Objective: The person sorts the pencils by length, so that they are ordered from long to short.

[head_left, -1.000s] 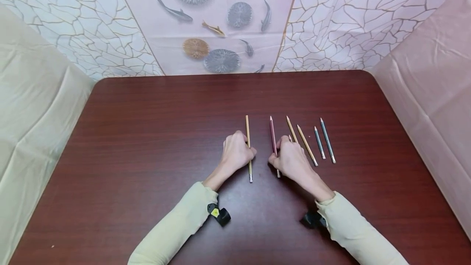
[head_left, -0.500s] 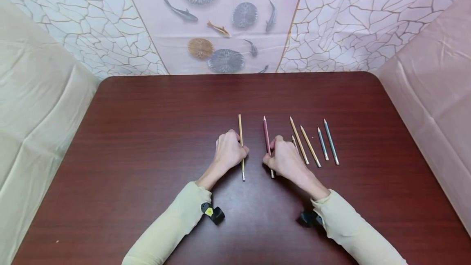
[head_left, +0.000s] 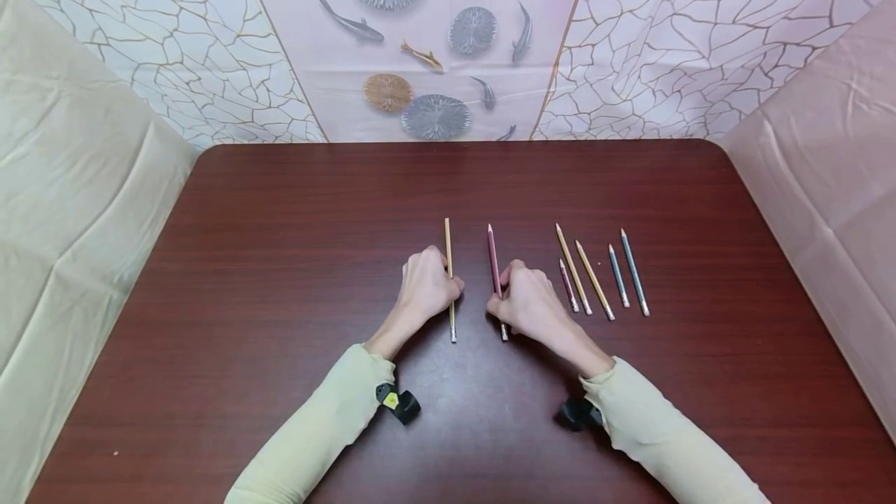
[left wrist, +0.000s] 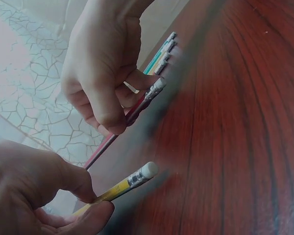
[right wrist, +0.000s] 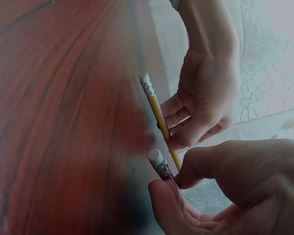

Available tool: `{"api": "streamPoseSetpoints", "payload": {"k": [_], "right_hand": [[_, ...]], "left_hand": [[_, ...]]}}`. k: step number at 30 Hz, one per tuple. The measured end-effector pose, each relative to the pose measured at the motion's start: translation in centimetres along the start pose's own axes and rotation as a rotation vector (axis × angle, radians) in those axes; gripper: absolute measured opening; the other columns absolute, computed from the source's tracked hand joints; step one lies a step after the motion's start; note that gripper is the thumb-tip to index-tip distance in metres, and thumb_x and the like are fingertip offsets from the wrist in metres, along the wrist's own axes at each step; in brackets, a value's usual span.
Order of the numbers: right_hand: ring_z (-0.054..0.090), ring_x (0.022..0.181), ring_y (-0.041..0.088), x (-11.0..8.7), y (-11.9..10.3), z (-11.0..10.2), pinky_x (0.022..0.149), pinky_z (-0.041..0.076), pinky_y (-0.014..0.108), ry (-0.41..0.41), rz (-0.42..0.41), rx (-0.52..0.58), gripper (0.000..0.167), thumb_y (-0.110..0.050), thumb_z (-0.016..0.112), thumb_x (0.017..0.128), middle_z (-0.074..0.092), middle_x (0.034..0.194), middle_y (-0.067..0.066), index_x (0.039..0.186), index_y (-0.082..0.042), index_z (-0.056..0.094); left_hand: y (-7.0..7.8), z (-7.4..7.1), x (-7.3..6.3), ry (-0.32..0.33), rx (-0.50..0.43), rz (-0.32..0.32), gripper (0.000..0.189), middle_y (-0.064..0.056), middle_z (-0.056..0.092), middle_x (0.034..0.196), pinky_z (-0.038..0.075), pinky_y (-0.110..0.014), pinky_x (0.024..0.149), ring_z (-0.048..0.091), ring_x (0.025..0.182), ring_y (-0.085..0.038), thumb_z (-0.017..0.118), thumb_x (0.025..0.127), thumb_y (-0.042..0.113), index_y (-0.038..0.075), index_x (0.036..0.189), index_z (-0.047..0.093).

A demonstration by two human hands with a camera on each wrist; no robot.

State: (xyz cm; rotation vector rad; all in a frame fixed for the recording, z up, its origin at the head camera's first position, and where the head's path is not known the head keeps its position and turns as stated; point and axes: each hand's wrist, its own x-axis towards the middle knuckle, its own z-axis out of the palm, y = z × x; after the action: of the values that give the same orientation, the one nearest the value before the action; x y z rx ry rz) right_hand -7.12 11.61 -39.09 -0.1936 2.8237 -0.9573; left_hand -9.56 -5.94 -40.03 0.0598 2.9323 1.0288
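Near the middle of the table, my left hand pinches a long yellow pencil between thumb and fingers. Its white eraser points toward me in the left wrist view. Just to the right, my right hand grips a long dark red pencil near its eraser end. The two pencils stand roughly side by side, apart from each other, with their eraser ends at nearly the same level in the head view. The fingers hide part of each pencil.
Right of the hands lie a short red pencil, two yellow pencils, a short blue pencil and a longer blue pencil. The dark wooden table meets a patterned cloth at its far edge.
Both hands have shifted left with their pencils, away from the other pencils. The short red pencil, mostly covered by the right hand before, now shows fully. The head view has shifted slightly.
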Motion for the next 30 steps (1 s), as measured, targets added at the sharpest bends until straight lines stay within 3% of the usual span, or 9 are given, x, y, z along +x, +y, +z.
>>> {"api": "streamPoseSetpoints", "payload": {"k": [19,30], "right_hand": [[0.056,0.037,0.008,0.6,-1.3,1.3,0.052,0.05,0.03,-0.05,0.001,0.045,0.024,-0.008,0.069,0.075,0.06,0.059,-0.002,0.094,-0.001,0.057],[0.057,0.038,0.01,1.2,-2.0,2.0,0.048,0.05,0.028,-0.09,0.018,0.061,0.028,-0.008,0.07,0.076,0.06,0.059,0.002,0.098,0.002,0.057]], "left_hand": [[-1.1,-0.7,0.2,-0.024,0.031,0.024,0.039,0.005,0.033,0.054,0.038,-0.037,0.054,0.041,0.057,-0.023,0.074,0.07,0.009,0.015,0.053,0.039],[-1.4,-0.7,0.2,-0.014,0.05,0.021,0.034,0.003,0.039,0.054,0.046,-0.043,0.06,0.047,0.059,-0.025,0.076,0.071,0.012,0.014,0.056,0.045]]}}
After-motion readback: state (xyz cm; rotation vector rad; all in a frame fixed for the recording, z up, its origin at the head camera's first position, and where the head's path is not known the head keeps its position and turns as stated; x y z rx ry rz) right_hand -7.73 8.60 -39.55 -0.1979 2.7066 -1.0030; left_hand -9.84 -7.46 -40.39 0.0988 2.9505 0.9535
